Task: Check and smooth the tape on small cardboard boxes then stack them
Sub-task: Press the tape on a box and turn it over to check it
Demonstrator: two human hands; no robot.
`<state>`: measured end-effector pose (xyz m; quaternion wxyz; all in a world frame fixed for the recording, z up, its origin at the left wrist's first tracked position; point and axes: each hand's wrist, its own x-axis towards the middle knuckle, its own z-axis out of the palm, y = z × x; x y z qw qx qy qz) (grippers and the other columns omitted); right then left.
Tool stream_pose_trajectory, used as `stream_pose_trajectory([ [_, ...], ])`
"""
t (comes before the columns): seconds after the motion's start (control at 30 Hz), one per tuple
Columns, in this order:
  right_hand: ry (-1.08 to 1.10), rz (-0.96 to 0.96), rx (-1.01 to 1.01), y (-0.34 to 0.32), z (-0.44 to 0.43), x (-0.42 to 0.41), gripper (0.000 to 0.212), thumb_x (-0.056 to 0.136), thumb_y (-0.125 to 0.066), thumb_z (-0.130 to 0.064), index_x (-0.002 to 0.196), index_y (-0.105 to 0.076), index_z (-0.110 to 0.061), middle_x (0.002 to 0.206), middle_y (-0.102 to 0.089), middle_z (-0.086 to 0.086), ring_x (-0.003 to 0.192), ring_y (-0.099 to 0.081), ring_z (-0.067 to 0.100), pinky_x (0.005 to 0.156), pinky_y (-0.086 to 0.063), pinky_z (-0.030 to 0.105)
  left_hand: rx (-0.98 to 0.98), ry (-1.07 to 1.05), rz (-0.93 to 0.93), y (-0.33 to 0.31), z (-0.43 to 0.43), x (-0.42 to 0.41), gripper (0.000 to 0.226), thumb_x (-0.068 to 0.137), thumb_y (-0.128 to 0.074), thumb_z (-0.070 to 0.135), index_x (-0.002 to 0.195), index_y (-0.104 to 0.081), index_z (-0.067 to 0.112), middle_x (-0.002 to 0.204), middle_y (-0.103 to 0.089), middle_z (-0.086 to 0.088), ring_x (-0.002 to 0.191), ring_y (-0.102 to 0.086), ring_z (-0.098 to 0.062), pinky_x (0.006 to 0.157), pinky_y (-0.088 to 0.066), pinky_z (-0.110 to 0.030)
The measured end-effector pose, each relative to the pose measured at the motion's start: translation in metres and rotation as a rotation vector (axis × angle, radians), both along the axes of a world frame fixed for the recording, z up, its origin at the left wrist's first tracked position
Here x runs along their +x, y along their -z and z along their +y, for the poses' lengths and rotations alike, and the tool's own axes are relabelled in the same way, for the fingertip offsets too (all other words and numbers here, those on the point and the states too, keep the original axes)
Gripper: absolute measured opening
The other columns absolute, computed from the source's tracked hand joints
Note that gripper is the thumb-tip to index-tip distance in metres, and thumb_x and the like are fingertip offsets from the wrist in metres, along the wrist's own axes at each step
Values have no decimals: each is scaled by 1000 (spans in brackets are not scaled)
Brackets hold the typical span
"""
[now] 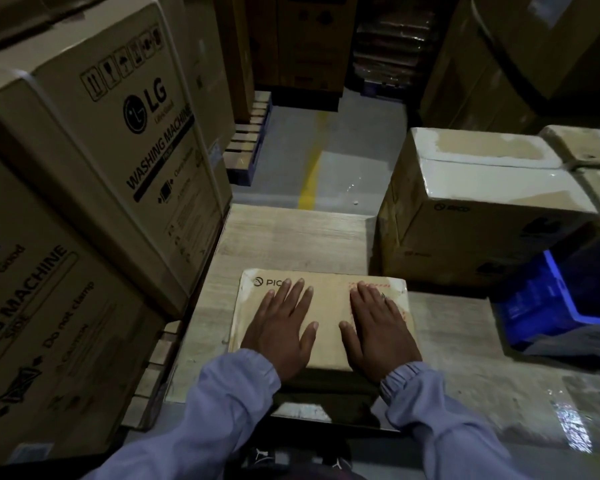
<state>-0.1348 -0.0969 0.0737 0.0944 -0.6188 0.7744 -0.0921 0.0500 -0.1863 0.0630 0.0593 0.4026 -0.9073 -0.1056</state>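
Pressing flat on the small "PICO" box (326,299), I see the left hand (279,330) and right hand (378,327) side by side with fingers straight. The box sits near me on a wooden board (291,233). At far right is a bigger Pico box (482,188). On the left are "LG WASHING MACHINE" boxes (118,133).

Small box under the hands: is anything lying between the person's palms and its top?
Nothing visible does. The left hand and the right hand both lie flat, fingers straight, directly on top of the small box, with bare cardboard showing between them.
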Motion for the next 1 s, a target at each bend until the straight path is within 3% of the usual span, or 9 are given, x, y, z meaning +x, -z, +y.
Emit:
stream_pose_trajectory([
  [0.13,-18,-121,-17,-6,1,-4,70,92,-28,-54,153,-21,-20,161,-16,0,148,-11,15,116,1,26,25,-3,28,-1,-2,2,68,91,-23,54,152,-27,23,161,-17,2,149,-10,-18,120,-4,-34],
  [0.27,148,-413,-179,-9,18,-21,65,90,-46,-42,148,-34,-16,156,-29,5,143,-28,18,116,-25,36,-12,-174,100,-1,-4,20,67,86,-35,52,144,-44,20,156,-32,-8,144,-26,-25,114,-12,-40],
  [0.33,324,-500,-239,-6,33,-32,59,91,-49,-39,145,-39,-19,147,-44,7,133,-44,24,107,-40,40,1,-317,119,-1,-5,37,68,84,-38,52,144,-42,21,157,-28,-9,143,-26,-28,112,-18,-45],
  [0.4,555,-646,-177,0,47,-37,60,94,-55,-41,147,-36,-21,142,-50,10,126,-51,30,100,-45,41,89,-452,164,4,-5,52,73,83,-40,54,148,-34,22,158,-24,-9,142,-24,-29,110,-24,-50],
  [0.47,666,-830,-92,9,54,-35,68,89,-55,-56,146,-39,-23,139,-54,11,123,-53,31,97,-47,41,225,-495,304,6,-1,61,75,86,-43,54,152,-24,25,153,-35,-9,135,-37,-29,107,-34,-43],
  [0.57,621,-910,-90,15,56,-31,81,72,-38,-78,131,-56,-27,117,-67,2,109,-61,25,89,-47,35,316,-461,456,10,7,61,72,94,-52,39,154,-15,25,136,-54,-9,117,-55,-25,92,-39,-24],
  [0.7,622,-1003,-160,5,51,-30,72,77,-45,-65,139,-51,-28,121,-66,2,108,-60,21,91,-44,33,310,-494,442,11,1,62,72,94,-52,42,154,-14,29,131,-59,-7,112,-58,-25,91,-46,-30],
  [0.87,536,-1053,-271,-29,51,-39,80,67,-55,-70,137,-52,-31,115,-68,-2,106,-64,20,95,-51,52,399,-445,472,9,3,56,72,97,-47,37,155,-8,25,138,-54,-9,119,-55,-24,98,-43,-29],
  [1.0,364,-929,-320,-63,42,-31,77,68,-54,-68,140,-35,-48,123,-64,0,109,-64,19,89,-55,45,523,-527,423,19,-2,41,64,102,-35,37,154,1,29,149,-38,-15,128,-46,-32,102,-38,-33],
])
